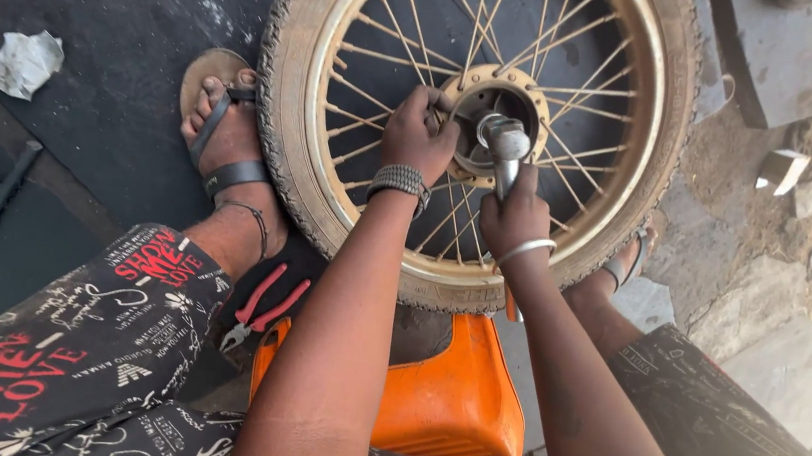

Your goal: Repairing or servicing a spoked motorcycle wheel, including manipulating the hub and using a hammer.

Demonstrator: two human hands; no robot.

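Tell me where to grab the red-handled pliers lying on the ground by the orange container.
Take the red-handled metal pliers by the two handles, from above on the side toward the sandalled foot. The handles point up and away, slightly spread, and lie clear; the jaw end lies lower, between the printed shorts and the orange plastic container.

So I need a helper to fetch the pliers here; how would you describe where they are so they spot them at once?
Start at the big spoked wheel, then drop to its lower left edge. The pliers lie on the dark ground beside the orange container: the only tool with red handles.
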